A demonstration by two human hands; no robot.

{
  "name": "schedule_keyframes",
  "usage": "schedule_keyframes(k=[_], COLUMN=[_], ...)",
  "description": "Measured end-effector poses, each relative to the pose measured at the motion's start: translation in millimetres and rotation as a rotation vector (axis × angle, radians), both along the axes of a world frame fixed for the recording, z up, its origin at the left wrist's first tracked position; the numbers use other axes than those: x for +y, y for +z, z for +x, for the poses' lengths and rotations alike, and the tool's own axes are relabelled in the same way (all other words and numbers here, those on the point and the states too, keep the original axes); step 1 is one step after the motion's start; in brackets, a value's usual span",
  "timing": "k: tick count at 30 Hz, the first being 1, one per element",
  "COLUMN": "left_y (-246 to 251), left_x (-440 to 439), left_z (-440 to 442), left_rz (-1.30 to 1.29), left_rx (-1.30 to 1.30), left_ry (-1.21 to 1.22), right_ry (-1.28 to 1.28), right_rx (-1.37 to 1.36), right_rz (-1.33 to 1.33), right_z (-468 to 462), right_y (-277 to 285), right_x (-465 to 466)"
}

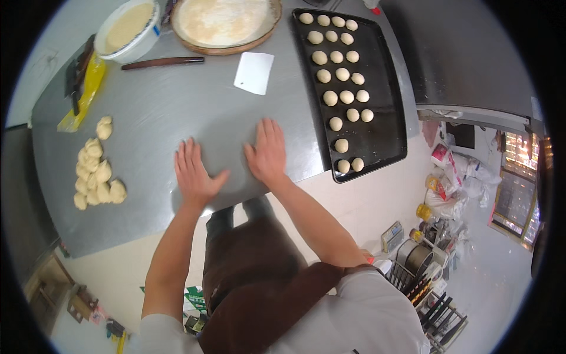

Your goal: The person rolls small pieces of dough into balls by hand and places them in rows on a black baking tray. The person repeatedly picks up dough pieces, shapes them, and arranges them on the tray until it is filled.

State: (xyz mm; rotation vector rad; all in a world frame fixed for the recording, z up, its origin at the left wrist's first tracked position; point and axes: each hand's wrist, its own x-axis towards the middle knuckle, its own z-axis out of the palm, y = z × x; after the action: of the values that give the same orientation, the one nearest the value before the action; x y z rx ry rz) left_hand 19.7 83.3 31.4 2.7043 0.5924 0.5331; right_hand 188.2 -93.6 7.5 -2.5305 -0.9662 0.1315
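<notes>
Palm down over the steel worktop [212, 101], my left hand [194, 175] is spread with its thumb out to the right. My right hand [267, 152] lies beside it in the same way, thumb pointing left. No object shows between the fingers of either hand; what may be under the palms is hidden. To the left sits a cluster of rough dough pieces [93, 170], with a small dough lump [104, 128] just beyond it. On the right, rows of smooth dough balls [346, 97] rest on a black baking tray [384, 128].
A white plastic dough scraper [254, 74] lies beyond my hands. Behind it are a brown stick [163, 63], a round floured tray [225, 46] and a white bowl [146, 44] of pale filling. A yellow plastic bag [90, 86] lies at far left. The baking tray overhangs the worktop's front edge.
</notes>
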Motion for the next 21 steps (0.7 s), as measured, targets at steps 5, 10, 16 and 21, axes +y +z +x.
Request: schedule_keyframes(k=[5, 10, 16, 21], left_y=[-10.5, -7.5, -26.3, -11.5], left_x=[41.1, 9.5, 28.0, 31.9], left_z=[18.5, 3.3, 30.3, 10.0], left_rz=[0.025, 0.007, 0.059, 0.096], left_rx=[0.071, -0.025, 0.110, 0.042], left_ry=[0.178, -0.128, -0.049, -0.059], right_ry=[-0.064, 0.091, 0.174, -0.005], right_rx=[-0.147, -0.322, -0.276, -0.258], right_rz=[0.071, 0.410, 0.133, 0.308], right_z=[68.4, 20.5, 64.9, 38.4], right_y=[23.3, 36.5, -4.0, 15.0], right_x=[3.8, -7.9, 21.6, -23.2])
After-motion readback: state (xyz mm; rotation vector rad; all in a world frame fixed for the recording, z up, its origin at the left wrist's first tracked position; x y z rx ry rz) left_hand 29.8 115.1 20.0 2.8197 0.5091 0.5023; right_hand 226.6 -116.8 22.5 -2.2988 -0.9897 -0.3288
